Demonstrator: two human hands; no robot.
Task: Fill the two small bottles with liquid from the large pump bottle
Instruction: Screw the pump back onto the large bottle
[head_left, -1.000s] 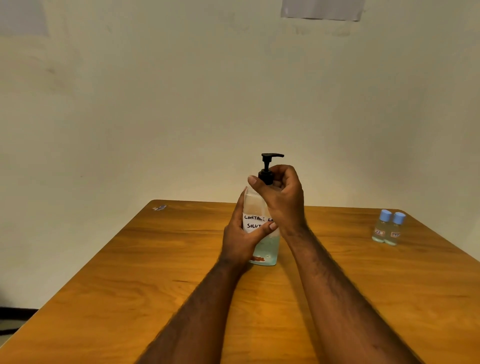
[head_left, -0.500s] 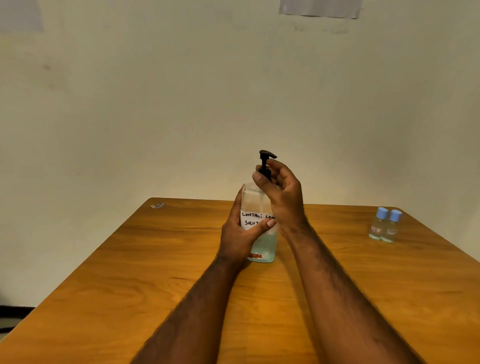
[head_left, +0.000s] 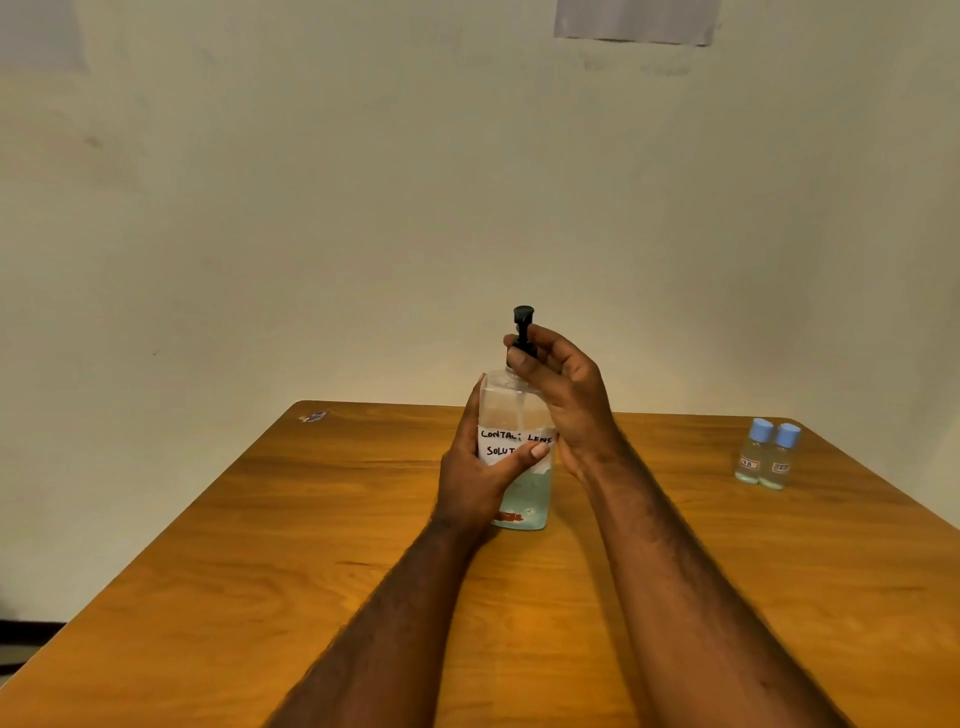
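Much of the large pump bottle (head_left: 508, 402) is covered: the left hand (head_left: 474, 480) wraps its body from the left side, thumb lying across the front, and the right hand (head_left: 567, 397) hides its right shoulder and neck. The right hand's thumb and fingertips pinch the black pump (head_left: 523, 315) just below its head, so the collar cannot be seen. The bottle stands upright on the wooden table (head_left: 311, 519), towards the middle of the far half, with pale blue liquid low inside. Its white label (head_left: 514, 440) is handwritten "CONTACT LENS" and then "SOLUT", the rest lost under the thumb; red print at the base is partly hidden and unreadable. Two small bottles (head_left: 764, 457) with blue caps stand touching near the far right corner, their labels too small to read. A small scrap (head_left: 313, 416) lies at the far left corner, unclear. A pale sheet (head_left: 636, 21) on the wall is cut off by the top edge.
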